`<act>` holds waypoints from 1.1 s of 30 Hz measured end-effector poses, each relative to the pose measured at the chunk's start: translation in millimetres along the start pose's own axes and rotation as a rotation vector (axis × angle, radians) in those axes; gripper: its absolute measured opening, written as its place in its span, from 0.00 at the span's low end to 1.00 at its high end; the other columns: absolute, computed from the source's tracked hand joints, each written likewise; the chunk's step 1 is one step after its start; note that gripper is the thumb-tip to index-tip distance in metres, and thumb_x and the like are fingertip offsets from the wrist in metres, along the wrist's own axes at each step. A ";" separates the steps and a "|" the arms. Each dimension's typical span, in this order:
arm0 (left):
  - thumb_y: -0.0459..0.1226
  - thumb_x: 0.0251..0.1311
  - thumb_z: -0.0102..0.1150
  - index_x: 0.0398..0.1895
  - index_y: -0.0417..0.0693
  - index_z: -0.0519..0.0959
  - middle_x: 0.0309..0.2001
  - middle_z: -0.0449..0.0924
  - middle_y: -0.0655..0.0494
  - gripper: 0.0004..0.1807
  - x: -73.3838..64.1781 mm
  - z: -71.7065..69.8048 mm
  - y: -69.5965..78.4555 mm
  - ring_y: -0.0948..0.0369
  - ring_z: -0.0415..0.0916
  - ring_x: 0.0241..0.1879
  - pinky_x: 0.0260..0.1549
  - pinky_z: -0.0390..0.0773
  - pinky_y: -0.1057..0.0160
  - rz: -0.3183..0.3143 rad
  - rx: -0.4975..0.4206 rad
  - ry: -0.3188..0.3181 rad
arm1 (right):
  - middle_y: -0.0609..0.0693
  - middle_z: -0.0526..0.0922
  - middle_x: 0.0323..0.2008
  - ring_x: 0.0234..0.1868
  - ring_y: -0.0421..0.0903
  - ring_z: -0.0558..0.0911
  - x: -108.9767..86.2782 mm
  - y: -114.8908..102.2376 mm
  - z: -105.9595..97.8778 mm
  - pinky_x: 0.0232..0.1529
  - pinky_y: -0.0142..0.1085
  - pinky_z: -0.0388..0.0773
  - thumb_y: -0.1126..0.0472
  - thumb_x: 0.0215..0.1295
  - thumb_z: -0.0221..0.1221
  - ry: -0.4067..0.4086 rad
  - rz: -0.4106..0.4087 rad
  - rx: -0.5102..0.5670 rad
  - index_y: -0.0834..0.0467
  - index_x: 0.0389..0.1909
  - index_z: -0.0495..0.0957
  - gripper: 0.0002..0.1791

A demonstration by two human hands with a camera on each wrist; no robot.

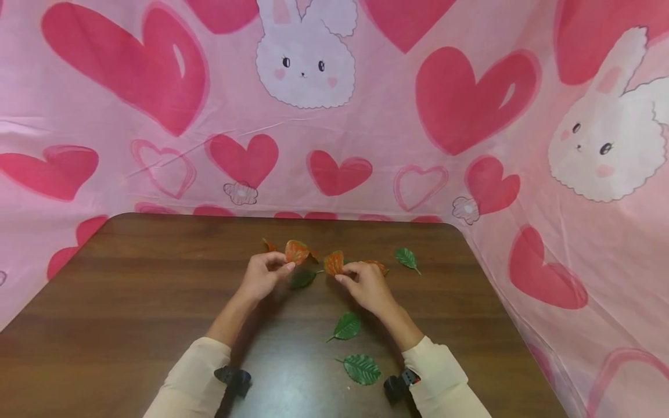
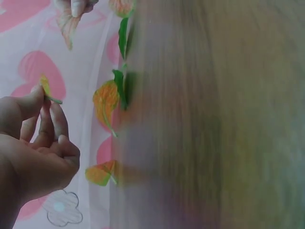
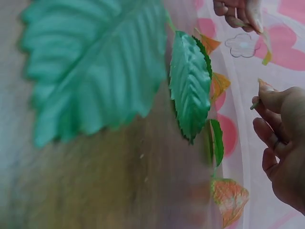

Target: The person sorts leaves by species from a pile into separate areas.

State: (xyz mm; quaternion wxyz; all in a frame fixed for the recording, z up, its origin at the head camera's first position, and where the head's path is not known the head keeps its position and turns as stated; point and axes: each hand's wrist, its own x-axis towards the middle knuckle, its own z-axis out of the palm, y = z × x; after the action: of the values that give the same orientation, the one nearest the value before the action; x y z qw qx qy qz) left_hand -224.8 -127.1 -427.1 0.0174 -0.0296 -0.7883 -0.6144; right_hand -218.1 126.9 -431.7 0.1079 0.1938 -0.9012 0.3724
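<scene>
Between thumb and fingertips, my left hand [image 1: 263,276] pinches an orange artificial leaf [image 1: 297,251], held above the far part of the table. My right hand [image 1: 368,287] pinches another orange leaf [image 1: 333,263] a short way to the right. In the left wrist view the left hand's leaf [image 2: 45,87] appears nearly edge-on with a green stem. The right wrist view shows the right-hand leaf [image 3: 265,85] mostly hidden behind the thumb. Below and between the hands lies a dark green leaf [image 1: 303,279]. An orange leaf [image 1: 377,266] lies partly hidden behind the right hand.
Two green leaves [image 1: 347,326] [image 1: 362,369] lie nearer on the brown wooden table [image 1: 130,302], between the forearms. Another green leaf [image 1: 406,258] lies at the far right. Orange leaves [image 1: 269,245] are behind the left hand. A pink heart-and-rabbit cloth [image 1: 387,122] hangs around the table.
</scene>
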 end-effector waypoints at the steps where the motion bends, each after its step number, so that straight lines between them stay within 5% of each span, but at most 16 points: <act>1: 0.30 0.63 0.66 0.40 0.28 0.82 0.28 0.83 0.61 0.09 0.1 -2.4 -0.2 0.69 0.74 0.29 0.31 0.75 0.69 -0.004 0.000 0.003 | 0.56 0.91 0.39 0.27 0.40 0.76 1.6 -1.2 0.5 0.32 0.31 0.75 0.61 0.63 0.69 -0.006 0.004 0.002 0.62 0.39 0.88 0.08; 8: 0.30 0.64 0.65 0.42 0.27 0.81 0.28 0.83 0.62 0.11 2.6 -23.2 0.5 0.69 0.74 0.29 0.31 0.75 0.69 -0.028 0.019 0.019 | 0.56 0.91 0.41 0.42 0.48 0.87 13.0 -6.8 5.7 0.45 0.44 0.83 0.62 0.63 0.68 -0.024 -0.015 0.011 0.62 0.39 0.88 0.08; 20: 0.34 0.65 0.66 0.46 0.27 0.81 0.28 0.83 0.67 0.15 10.4 -71.4 -8.6 0.72 0.72 0.30 0.32 0.75 0.71 -0.088 0.098 0.098 | 0.53 0.91 0.37 0.39 0.46 0.86 38.5 -18.6 16.5 0.45 0.44 0.83 0.62 0.63 0.69 -0.057 -0.039 0.001 0.61 0.36 0.88 0.06; 33: 0.36 0.68 0.63 0.52 0.25 0.78 0.30 0.83 0.67 0.19 14.9 -113.7 -25.8 0.74 0.72 0.32 0.34 0.74 0.71 -0.164 0.145 0.085 | 0.52 0.91 0.34 0.32 0.40 0.82 63.0 -52.6 46.5 0.37 0.32 0.80 0.59 0.64 0.69 -0.122 -0.022 0.036 0.60 0.36 0.88 0.07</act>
State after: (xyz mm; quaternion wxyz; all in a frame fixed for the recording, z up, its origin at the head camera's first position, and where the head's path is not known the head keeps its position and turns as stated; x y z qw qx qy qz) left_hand -242.4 -243.2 -423.3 0.0024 0.0622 -0.8289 -0.5558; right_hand -254.7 42.8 -409.8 0.0536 0.2279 -0.8971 0.3747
